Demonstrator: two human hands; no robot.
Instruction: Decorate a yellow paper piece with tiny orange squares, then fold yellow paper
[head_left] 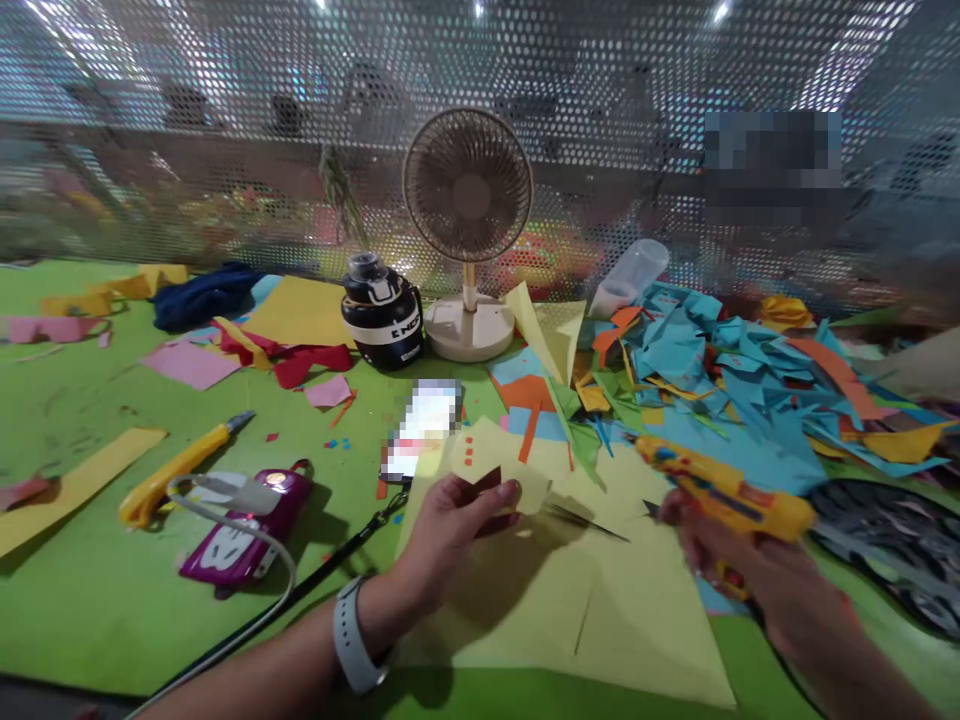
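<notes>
My left hand (457,520), with a pale watch strap on the wrist, pinches a small folded piece of dark reddish paper (486,484). A pale yellow scrap (531,494) shows just past the fingertips; whether they hold it too is unclear. My right hand (720,545) is wrapped round a yellow hot glue gun (739,500), its nozzle pointing left. A dark pointed tip (651,508) sticks out by the right fingers. Under both hands lie pale yellow sheets (637,620), with a thin dark pointed thing (589,522) above them and several small orange squares (469,450) near the left hand.
A phone (421,430), a purple power bank (247,535) with a cable, and a yellow utility knife (184,468) lie left. Behind stand a black bottle (381,320) and a fan (469,200). Blue paper scraps (690,340) pile up right, near a black round object (892,545).
</notes>
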